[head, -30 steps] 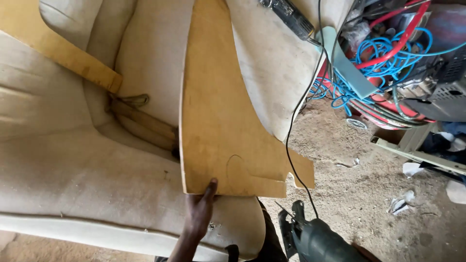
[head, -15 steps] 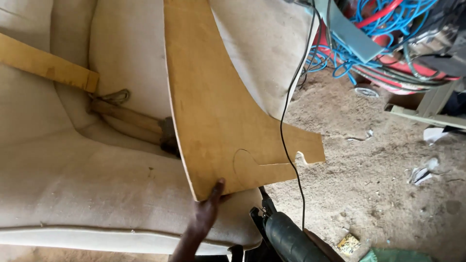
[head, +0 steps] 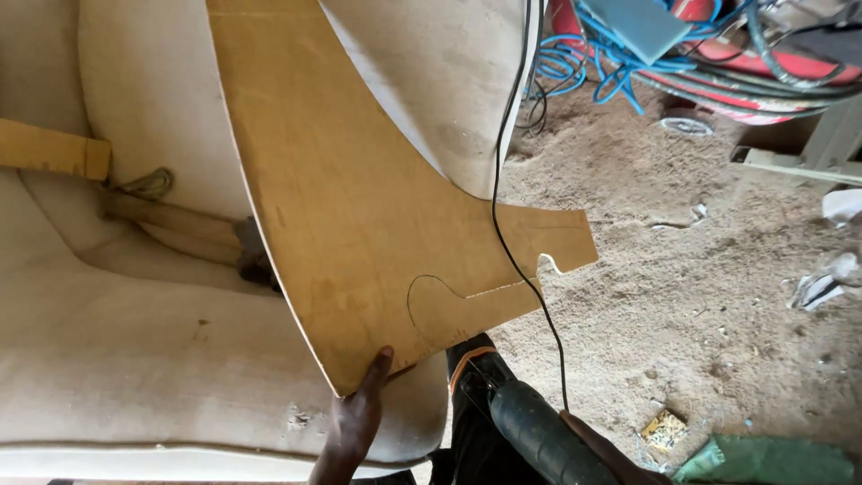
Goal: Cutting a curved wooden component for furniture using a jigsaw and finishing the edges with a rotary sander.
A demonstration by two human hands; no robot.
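On the left side of the view, a worn cream upholstered chair [head: 135,341] fills the frame, with a tan wooden strip [head: 54,151] lying across its upper left and a darker wooden rail [head: 180,220] in the crease of the seat. Resting over the chair's cushion and reaching toward the centre is a large curved plywood panel [head: 359,207], tan in colour, with a pencilled curve and a partly sawn line near its lower edge. The person's left hand [head: 355,422] grips the panel's bottom corner, thumb on the top face, fingers hidden beneath. Just right of it, the right hand [head: 602,454] closes around the dark green body of a power saw [head: 512,413], whose front end sits right at the panel's lower edge. A thin black cord [head: 507,207] runs up across the panel. Farther right lies a sawdust-covered floor [head: 682,296], with blue coiled hose [head: 620,63] and red equipment [head: 718,67] at the top and a green scrap [head: 763,462] at the bottom.
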